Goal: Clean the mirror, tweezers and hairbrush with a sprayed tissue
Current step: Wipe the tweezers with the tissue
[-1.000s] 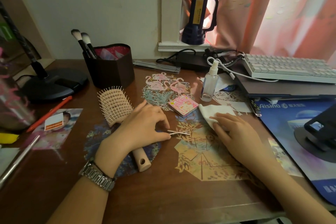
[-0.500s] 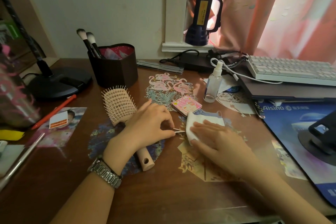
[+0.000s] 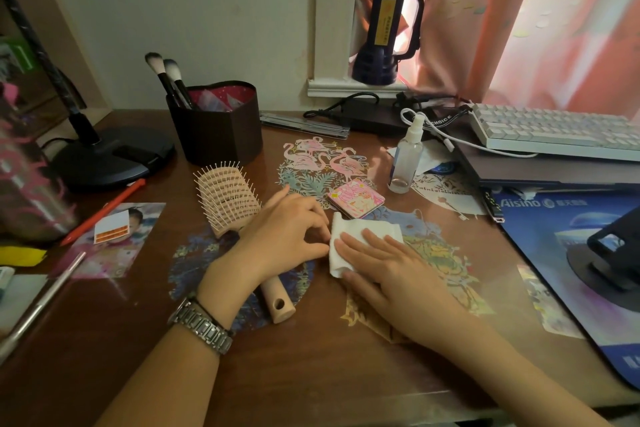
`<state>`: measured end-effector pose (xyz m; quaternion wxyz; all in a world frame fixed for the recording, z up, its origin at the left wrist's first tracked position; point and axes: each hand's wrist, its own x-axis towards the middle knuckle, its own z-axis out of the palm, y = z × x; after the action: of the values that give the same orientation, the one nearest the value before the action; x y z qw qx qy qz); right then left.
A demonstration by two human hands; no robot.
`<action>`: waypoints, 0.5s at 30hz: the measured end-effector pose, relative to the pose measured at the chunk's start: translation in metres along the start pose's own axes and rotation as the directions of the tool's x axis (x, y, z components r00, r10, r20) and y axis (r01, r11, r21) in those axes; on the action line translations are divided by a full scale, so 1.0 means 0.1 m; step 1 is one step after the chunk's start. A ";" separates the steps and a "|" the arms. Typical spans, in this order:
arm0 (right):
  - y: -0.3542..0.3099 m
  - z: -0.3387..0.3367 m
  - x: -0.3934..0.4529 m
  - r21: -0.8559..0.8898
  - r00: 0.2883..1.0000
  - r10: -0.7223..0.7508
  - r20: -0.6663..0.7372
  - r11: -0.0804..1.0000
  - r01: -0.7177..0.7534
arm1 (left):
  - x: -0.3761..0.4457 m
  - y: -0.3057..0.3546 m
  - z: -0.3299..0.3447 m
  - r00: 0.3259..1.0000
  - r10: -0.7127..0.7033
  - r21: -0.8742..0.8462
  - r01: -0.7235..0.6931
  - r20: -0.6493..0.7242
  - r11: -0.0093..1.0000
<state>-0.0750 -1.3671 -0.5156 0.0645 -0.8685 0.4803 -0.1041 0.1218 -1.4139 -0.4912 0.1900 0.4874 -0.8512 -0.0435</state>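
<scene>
A single head-worn wide-angle view looked forward and down from close above the near edge of the worktop [image 3: 104, 340]. It faced the back wall [image 3: 207, 10] and curtained window [image 3: 554, 28], with both forearms entering from the bottom of frame.

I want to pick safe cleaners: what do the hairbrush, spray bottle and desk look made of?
Hairbrush: pale matte body, plastic or wood, unclear; bristles look plastic. Spray bottle: clear plastic, see-through, white nozzle. Desk: dark brown wood look, glossy, with soft reflections; possibly a clear sheet over the paper cutouts.
</scene>
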 end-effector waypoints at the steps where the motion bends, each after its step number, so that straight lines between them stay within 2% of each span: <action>1: 0.02 0.00 -0.01 -0.001 1.000 0.003 0.000 1.000 -0.003 | 0.00 0.00 0.00 1.000 -0.002 -0.001 0.002 0.002 1.000; 8: 0.20 -0.05 -0.14 -0.003 0.998 0.049 0.030 0.999 -0.049 | 0.00 0.00 -0.01 1.000 -0.014 -0.008 0.014 0.014 1.000; 15: 0.01 -0.07 -0.07 0.001 0.997 0.036 0.073 0.999 -0.036 | 0.00 0.00 -0.01 1.000 -0.003 -0.006 0.003 0.004 1.000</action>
<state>-0.0809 -1.3618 -0.5098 0.0848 -0.8629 0.4930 -0.0715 0.1222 -1.4140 -0.4905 0.1896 0.4879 -0.8507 -0.0476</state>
